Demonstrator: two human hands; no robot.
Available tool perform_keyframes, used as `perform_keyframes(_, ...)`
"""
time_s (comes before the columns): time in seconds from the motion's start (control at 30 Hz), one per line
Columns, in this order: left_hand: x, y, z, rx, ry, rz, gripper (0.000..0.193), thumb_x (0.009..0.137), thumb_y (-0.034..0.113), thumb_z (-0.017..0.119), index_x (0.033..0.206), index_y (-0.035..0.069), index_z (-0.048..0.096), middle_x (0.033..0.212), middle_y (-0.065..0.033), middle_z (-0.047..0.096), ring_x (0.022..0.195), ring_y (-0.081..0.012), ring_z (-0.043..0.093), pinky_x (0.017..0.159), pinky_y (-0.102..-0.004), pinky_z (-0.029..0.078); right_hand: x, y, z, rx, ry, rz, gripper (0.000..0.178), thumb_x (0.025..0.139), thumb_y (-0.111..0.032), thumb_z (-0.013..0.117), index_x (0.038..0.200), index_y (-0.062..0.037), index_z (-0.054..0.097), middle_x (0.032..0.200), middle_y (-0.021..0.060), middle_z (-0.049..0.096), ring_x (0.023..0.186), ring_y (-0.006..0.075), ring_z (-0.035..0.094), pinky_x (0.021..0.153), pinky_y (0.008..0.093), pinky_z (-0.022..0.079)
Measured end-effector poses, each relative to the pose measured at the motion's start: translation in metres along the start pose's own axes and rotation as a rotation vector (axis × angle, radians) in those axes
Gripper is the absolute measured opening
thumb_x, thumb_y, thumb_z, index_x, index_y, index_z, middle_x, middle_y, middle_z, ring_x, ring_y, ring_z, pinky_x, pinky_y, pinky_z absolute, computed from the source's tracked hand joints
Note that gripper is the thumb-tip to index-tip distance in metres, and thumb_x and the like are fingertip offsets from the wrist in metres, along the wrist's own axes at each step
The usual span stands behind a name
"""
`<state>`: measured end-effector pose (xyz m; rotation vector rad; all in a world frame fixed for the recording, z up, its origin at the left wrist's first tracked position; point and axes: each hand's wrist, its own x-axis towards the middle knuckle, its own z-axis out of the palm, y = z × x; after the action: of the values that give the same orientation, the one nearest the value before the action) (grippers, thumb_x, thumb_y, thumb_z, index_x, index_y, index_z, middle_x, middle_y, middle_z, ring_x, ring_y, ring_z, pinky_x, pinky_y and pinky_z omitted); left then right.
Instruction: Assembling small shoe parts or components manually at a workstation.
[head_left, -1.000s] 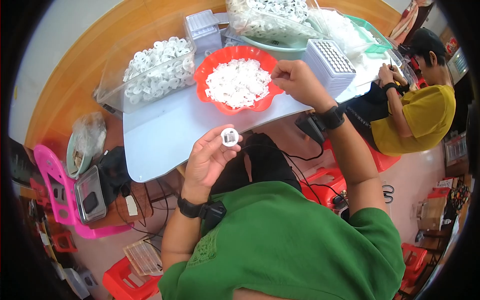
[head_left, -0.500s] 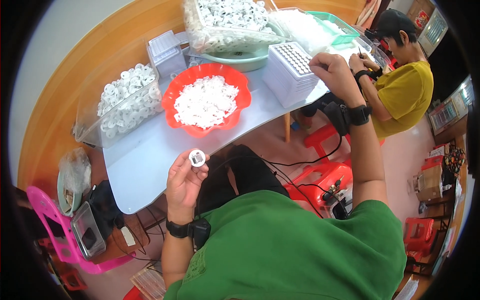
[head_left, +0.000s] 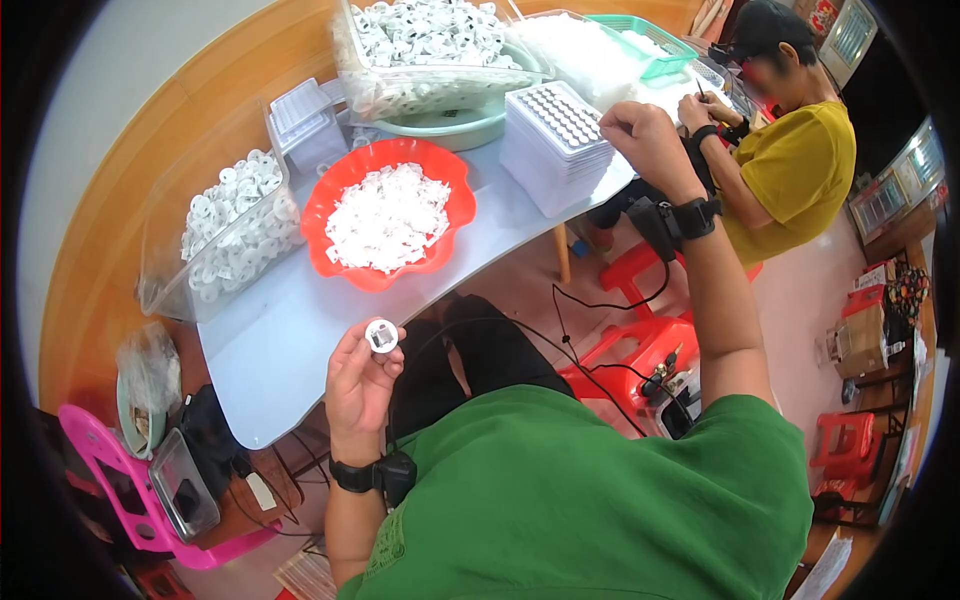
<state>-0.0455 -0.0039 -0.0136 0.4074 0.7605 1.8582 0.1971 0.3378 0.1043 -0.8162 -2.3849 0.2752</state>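
My left hand [head_left: 360, 388] pinches a small white round part [head_left: 381, 336] by its edge, just off the front edge of the table. A greyish metallic square shows in the middle of its face. Raised at the right, my right hand [head_left: 652, 150] has its fingers drawn together beside the top of a stack of white trays [head_left: 555, 165]. Whatever those fingertips hold, if anything, is too small to make out. Rows of small round white pieces [head_left: 562, 112] fill the top tray. Between my hands stands a red scalloped bowl [head_left: 318, 210] heaped with small white pieces [head_left: 388, 215].
Clear bins of white ring-shaped parts stand at the left [head_left: 160, 290] and back [head_left: 440, 85]. A green basket [head_left: 640, 45] sits at the far right. A co-worker in a yellow shirt [head_left: 795, 180] works there. Black cables [head_left: 560, 330] hang by red stools [head_left: 640, 360].
The whole view has shifted slightly, so the table things appear farther left and lower. Both hands keep nearly the same pose, with the round part still in the left.
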Motion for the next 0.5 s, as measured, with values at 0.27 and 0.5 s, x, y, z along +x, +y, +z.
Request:
perform_keyframes(0.27,0.001,-0.002,0.001,-0.017,0.010,0.007,0.027,0.094,0.011,0.051,0.115,-0.006,0.053,0.105,-0.0255,0.061,0.078,-0.0200,0.062,0.069,-0.0277,0.051,-0.003,0.025,-0.002,0.043,0.041,0.095,0.010,0.080,-0.005,0.063,0.084,0.0043,0.064,0.068,0.0097,0.064,0.062,0.0146,0.058,0.060,0.0273,0.046)
perform_keyframes(0.5,0.000,-0.004,0.000,-0.024,0.007,-0.004,0.027,0.094,0.011,0.052,0.115,-0.006,0.053,0.105,-0.0255,0.061,0.078,-0.0198,0.062,0.069,-0.0277,0.051,-0.002,0.027,0.001,0.025,0.046,0.106,0.011,0.080,-0.006,0.064,0.085,0.0039,0.064,0.069,0.0092,0.064,0.061,0.0129,0.056,0.058,0.0262,0.045)
